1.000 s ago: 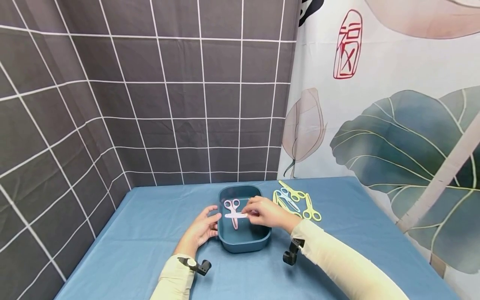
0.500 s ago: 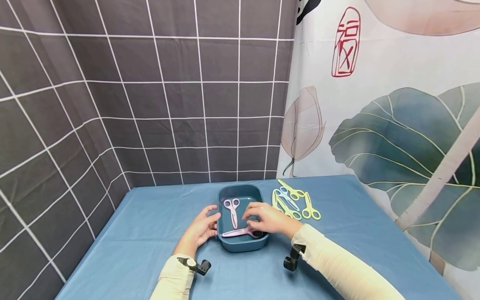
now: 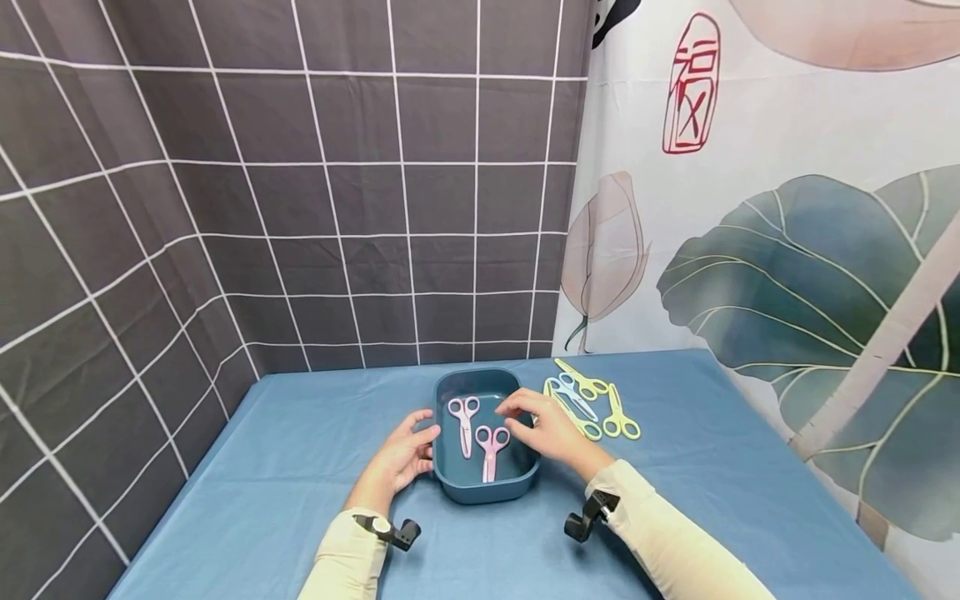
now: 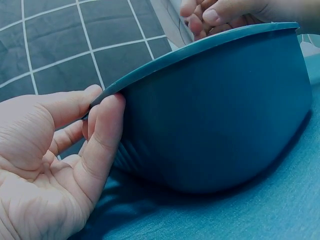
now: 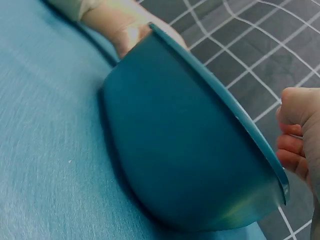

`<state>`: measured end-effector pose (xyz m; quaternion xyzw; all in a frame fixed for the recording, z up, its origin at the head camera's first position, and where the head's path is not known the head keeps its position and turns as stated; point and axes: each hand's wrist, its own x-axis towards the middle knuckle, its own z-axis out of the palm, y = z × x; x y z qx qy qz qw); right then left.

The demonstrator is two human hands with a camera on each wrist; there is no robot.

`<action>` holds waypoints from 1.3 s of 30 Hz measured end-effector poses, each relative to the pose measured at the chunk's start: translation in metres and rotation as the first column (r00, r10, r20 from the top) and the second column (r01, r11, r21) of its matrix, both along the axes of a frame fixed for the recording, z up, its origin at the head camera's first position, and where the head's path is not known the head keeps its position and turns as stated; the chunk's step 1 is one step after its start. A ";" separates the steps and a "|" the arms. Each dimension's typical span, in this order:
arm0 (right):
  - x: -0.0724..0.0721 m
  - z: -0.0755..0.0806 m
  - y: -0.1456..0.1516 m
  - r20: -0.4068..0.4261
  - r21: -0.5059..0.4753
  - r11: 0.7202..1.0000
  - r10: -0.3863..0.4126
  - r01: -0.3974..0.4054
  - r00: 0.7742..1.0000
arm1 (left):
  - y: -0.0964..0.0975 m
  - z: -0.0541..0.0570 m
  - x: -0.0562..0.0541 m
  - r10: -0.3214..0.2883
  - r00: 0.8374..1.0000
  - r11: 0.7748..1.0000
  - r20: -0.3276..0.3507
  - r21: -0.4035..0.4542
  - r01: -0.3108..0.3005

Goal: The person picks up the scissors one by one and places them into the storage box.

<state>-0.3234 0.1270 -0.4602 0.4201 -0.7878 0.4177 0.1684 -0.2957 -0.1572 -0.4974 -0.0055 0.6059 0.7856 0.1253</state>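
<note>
In the head view a dark teal plastic bin stands on the table. Two pairs of pinkish scissors lie inside: lilac-pink scissors at the left and pink scissors nearer the front, both with handles away from me. My left hand holds the bin's left rim; in the left wrist view its fingers bear on the rim and outer wall. My right hand hovers over the bin's right side, fingers loosely bent and holding nothing. The bin's wall hides the scissors from both wrist views.
Right of the bin lies a loose group of scissors: yellow-green scissors, light-blue scissors and others, one partly behind my right hand. A blue cloth covers the table. A dark grid curtain hangs behind it.
My right hand lowers the pink scissors into the bin, lets go, and lifts slightly to the right. These scissors turn from crosswise to handles pointing away. My left hand stays at the rim.
</note>
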 end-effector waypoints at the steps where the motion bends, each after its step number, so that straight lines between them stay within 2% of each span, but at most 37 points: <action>1: 0.000 -0.001 0.001 0.018 -0.028 1.000 -0.008 0.008 1.000 | 0.000 0.000 0.000 0.000 1.000 1.000 -0.001 0.002 0.000; 6: 0.000 -0.007 0.005 0.120 -0.153 0.987 -0.024 0.042 0.992 | 0.000 -0.001 0.000 0.003 1.000 1.000 -0.006 0.007 -0.003; 10: 0.002 -0.007 0.008 0.162 -0.228 0.971 -0.033 0.071 0.986 | 0.000 -0.001 0.000 0.004 1.000 1.000 -0.006 0.007 -0.004; 14: 0.014 0.006 0.013 0.187 -0.254 0.961 -0.058 0.105 0.981 | 0.000 -0.002 0.000 0.000 1.000 1.000 -0.006 0.013 0.000; 17: 0.020 0.012 0.019 0.164 -0.277 0.952 -0.086 0.129 0.983 | 0.001 -0.002 0.000 0.001 1.000 1.000 -0.006 0.017 -0.001; 21: 0.002 -0.007 0.034 0.110 -0.341 0.922 -0.158 0.186 0.981 | 0.000 -0.002 0.000 0.010 1.000 1.000 -0.009 0.017 -0.010; 24: -0.015 -0.025 0.051 0.090 -0.366 0.892 -0.251 0.266 0.964 | 0.000 -0.002 0.000 0.012 1.000 1.000 -0.013 0.012 -0.011; 27: -0.022 -0.034 0.070 0.111 -0.330 0.860 -0.375 0.390 0.921 | 0.000 -0.002 0.001 0.009 1.000 1.000 -0.009 0.007 -0.009; 32: -0.025 -0.044 0.103 0.160 -0.116 0.800 -0.569 0.588 0.806 | 0.001 -0.002 0.002 0.010 1.000 1.000 0.002 0.005 -0.010; 37: -0.031 -0.052 0.128 0.228 0.077 0.749 -0.656 0.659 0.719 | 0.001 -0.001 0.001 0.009 1.000 1.000 0.001 0.014 -0.009; 39: -0.033 -0.053 0.133 0.281 0.120 0.742 -0.663 0.660 0.694 | 0.001 -0.002 0.001 0.011 1.000 1.000 -0.005 0.017 -0.011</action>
